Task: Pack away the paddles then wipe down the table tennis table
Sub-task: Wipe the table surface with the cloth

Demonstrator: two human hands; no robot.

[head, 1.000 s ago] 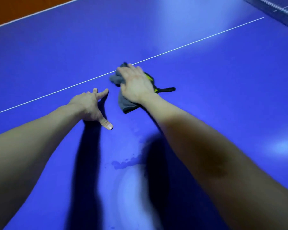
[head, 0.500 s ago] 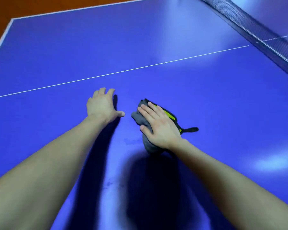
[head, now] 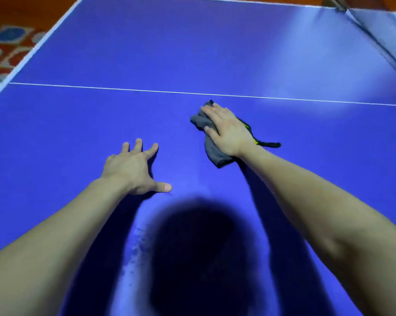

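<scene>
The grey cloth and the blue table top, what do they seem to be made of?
The grey cloth: soft fabric, perhaps microfibre, matte; it bunches into folds under the right hand, and it has yellow-green trim and a black loop. The table top: a hard, smooth board with a blue semi-gloss coating; it reflects pale light and carries thin white lines. Its core cannot be told.

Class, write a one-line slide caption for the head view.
Right hand presses a grey cloth on the blue table while the left hand rests nearby, fingers spread.
</scene>
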